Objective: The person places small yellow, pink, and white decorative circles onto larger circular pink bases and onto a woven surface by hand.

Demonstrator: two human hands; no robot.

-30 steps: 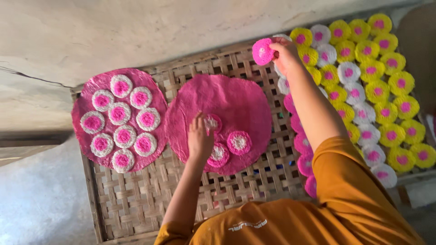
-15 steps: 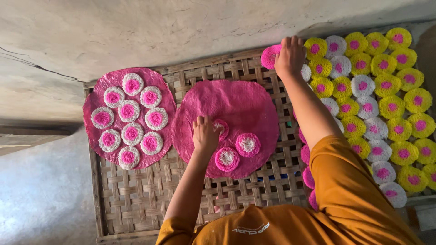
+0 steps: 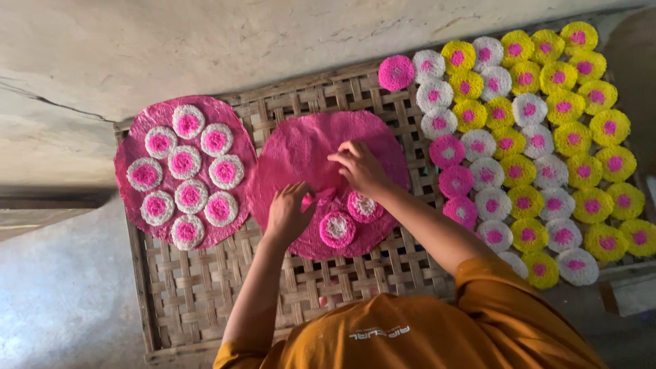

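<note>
Both hands rest on the middle pink sheet (image 3: pixel 307 147), which lies on the woven tray (image 3: pixel 205 301). The left hand (image 3: pixel 288 213) lies with fingers spread; the right hand (image 3: pixel 360 166) pinches a small disc, mostly hidden, above two pink rosettes (image 3: pixel 337 229).

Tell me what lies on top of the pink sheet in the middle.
On the middle pink sheet lie two pink rosettes with white centres, the left hand and right hand. Anything beneath either palm is covered. The woven tray lies underneath.
</note>
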